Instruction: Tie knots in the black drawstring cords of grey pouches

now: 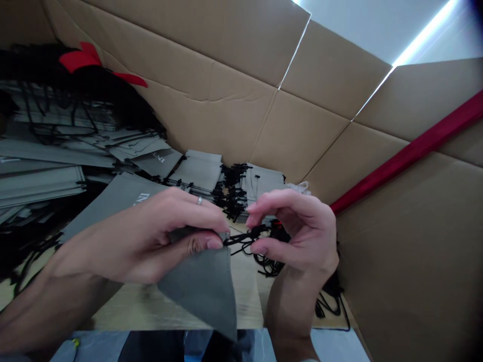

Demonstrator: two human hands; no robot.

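Observation:
My left hand (151,236) pinches the top corner of a grey fabric pouch (206,284), which hangs down over the wooden table (249,291). A ring sits on one finger. A black drawstring cord (241,239) runs out of the pouch's corner to my right hand (294,234), whose thumb and fingertips pinch the cord. Loose black cord loops (269,266) lie on the table just below my right hand.
Stacks of grey pouches (199,171) with black cords lie at the back and left. A black heap with a red ribbon (81,58) sits at the far left. Brown cardboard walls (407,241) enclose the back and right, crossed by a red bar (407,153).

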